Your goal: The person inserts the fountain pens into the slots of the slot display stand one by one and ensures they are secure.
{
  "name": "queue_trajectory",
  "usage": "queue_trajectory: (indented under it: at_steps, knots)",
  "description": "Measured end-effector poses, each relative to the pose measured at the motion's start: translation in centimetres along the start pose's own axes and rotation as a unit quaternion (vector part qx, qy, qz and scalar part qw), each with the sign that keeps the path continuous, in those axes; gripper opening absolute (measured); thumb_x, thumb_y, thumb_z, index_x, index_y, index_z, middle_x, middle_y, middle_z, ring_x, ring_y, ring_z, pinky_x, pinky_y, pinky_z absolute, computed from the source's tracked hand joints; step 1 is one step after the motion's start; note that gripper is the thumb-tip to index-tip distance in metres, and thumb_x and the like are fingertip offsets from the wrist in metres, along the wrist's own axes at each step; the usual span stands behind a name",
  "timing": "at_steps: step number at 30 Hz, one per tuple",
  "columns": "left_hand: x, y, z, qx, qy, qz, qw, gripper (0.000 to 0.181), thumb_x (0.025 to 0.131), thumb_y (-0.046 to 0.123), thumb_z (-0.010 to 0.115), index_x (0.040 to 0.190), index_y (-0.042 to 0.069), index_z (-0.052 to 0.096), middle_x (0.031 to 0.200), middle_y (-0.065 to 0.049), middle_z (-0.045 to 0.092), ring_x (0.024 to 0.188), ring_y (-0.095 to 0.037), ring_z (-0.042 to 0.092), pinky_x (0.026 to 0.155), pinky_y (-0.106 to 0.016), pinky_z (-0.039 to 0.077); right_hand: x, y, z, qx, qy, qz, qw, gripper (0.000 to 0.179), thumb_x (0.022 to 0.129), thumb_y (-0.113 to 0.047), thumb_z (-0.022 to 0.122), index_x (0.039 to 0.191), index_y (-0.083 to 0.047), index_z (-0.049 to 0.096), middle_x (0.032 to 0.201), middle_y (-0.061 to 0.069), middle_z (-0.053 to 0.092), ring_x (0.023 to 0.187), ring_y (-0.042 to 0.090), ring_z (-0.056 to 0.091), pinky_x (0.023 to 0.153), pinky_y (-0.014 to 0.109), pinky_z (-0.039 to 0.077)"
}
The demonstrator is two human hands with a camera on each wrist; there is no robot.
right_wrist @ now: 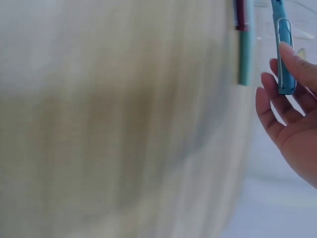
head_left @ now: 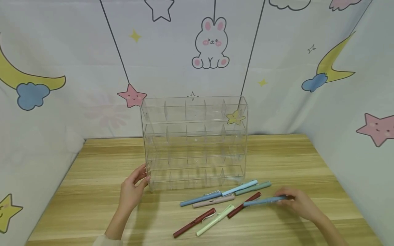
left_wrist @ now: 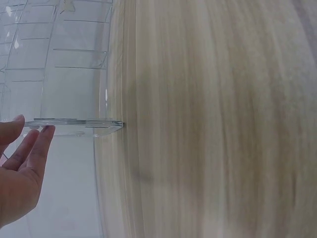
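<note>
A clear acrylic rack point(head_left: 195, 164) with tiers of small compartments stands upright on the table. My left hand point(head_left: 132, 188) is at its left side panel, thumb at the front edge and fingers against the outer face, as the left wrist view shows the panel point(left_wrist: 74, 122) edge-on. My right hand point(head_left: 297, 203) pinches a blue capped pen point(head_left: 264, 201) by its clip end, above the table right of the rack. In the right wrist view the thumb lies across the pen point(right_wrist: 284, 34) beside its metal clip; the other fingers are behind it.
Several pens lie before the rack: a blue one point(head_left: 200, 198), a light blue one point(head_left: 240, 187), a green one point(head_left: 253, 188), a greyish-pink one point(head_left: 212, 201), a pale green one point(head_left: 215, 220), and dark red ones point(head_left: 194, 223). Printed curtains point(head_left: 172, 68) enclose the wooden table point(head_left: 107, 164).
</note>
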State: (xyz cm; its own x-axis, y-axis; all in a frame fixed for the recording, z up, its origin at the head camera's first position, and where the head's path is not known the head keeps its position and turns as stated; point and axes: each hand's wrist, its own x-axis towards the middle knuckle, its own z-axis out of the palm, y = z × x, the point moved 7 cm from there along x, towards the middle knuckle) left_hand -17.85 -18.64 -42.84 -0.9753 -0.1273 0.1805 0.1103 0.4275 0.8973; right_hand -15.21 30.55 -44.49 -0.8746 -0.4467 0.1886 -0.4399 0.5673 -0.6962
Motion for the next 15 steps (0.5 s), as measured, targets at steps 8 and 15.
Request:
queue_trajectory:
  at_steps: [8,15]
  knots:
    - [0.1,-0.1,0.0,0.0,-0.006,0.002,1.0,0.045,0.084,-0.007,0.06,0.128,-0.002,0.048,0.114,-0.024,0.057,0.1,-0.034,0.058,0.071,-0.02,0.054,2.4,-3.0,-0.5,0.043,-0.001,-0.007,0.999,0.019,0.08,0.0,0.065,0.097,-0.009,0.067,0.093,-0.002,0.063,0.075,0.008,0.057,0.061,0.022,0.052]
    - [0.0,-0.1,0.0,-0.011,-0.005,-0.005,0.9999,0.046,0.084,-0.006,0.061,0.128,-0.002,0.049,0.115,-0.024,0.057,0.101,-0.034,0.057,0.071,-0.019,0.054,5.4,-6.0,0.4,0.09,-0.007,0.006,0.9959,0.016,0.084,-0.009,0.064,0.1,-0.011,0.067,0.095,0.001,0.063,0.076,0.011,0.056,0.061,0.026,0.052]
